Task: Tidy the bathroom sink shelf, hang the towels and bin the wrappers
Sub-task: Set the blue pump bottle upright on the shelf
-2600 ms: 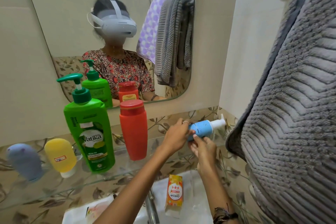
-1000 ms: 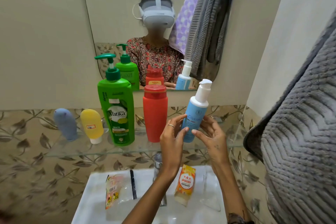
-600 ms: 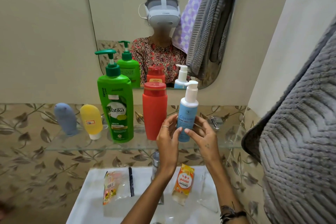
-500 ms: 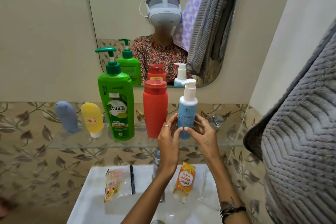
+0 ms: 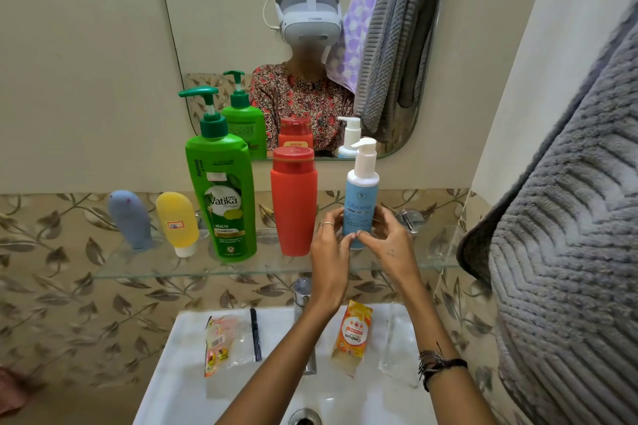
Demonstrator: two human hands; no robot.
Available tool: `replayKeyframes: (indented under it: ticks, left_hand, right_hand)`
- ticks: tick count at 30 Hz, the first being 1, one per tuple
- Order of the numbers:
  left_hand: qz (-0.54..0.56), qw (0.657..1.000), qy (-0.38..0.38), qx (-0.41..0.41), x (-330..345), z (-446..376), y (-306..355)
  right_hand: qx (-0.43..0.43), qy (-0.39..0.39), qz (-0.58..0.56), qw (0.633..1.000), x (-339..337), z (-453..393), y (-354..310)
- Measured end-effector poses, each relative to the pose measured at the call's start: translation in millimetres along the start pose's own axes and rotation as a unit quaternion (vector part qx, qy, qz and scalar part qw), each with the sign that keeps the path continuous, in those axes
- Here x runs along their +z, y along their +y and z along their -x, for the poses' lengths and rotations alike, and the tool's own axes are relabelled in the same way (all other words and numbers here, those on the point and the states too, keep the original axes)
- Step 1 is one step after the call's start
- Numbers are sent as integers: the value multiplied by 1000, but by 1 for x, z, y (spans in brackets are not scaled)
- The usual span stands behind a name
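Observation:
A light blue pump bottle (image 5: 359, 198) with a white pump stands upright on the glass shelf (image 5: 172, 267), right of a red bottle (image 5: 294, 202). My left hand (image 5: 329, 248) and my right hand (image 5: 390, 240) both hold its lower part, fingertips meeting in front. Further left on the shelf stand a green Vatika shampoo bottle (image 5: 222, 197), a small yellow bottle (image 5: 177, 222) and a small grey-blue bottle (image 5: 130, 219). Wrappers lie on the white sink (image 5: 179, 386) rim: an orange packet (image 5: 352, 335), a clear-and-orange wrapper (image 5: 219, 342) and a clear wrapper (image 5: 397, 348).
A grey ribbed towel (image 5: 569, 252) hangs close at the right. The mirror (image 5: 224, 10) reflects a person, the bottles, a grey towel and a purple dotted one. A chrome tap (image 5: 303, 300) rises behind my left arm. A thin black stick (image 5: 254, 333) lies on the sink rim.
The blue bottle went from lying sideways in my hands to upright, then down onto the shelf beside the red bottle. Both hands stay on it.

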State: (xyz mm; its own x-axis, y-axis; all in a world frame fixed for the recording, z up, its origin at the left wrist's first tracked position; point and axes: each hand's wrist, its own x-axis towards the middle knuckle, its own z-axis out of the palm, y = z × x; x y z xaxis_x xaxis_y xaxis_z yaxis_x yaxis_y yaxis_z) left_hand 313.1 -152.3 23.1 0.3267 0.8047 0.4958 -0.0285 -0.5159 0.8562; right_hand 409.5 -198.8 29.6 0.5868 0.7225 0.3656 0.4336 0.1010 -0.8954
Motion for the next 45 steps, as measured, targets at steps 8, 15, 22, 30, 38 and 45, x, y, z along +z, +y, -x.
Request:
replayKeyframes:
  ticks: [8,15,22,30,38,45]
  left_hand:
    - [-31,999,-9,15,6,-1,0]
    - [-37,999,-20,11,6,-1,-4]
    - [-44,999,-16,21,1,8,-3]
    - [-34,997,-25,67,-13,41,14]
    - [-19,981,-100,166,-65,50,39]
    - [-9,942,-144,302,-118,51,73]
  right_hand:
    - [16,3,9,1000,-6,1,-2]
    - [20,2,2,1000,-8,6,-5]
    - [21,34,39,998,-4,16,-4]
    - [-105,210,149,960,16,54,-20]
    - [-144,220,209,942,35,93,-69]
    - [-189,211,314,906,43,136,-131]
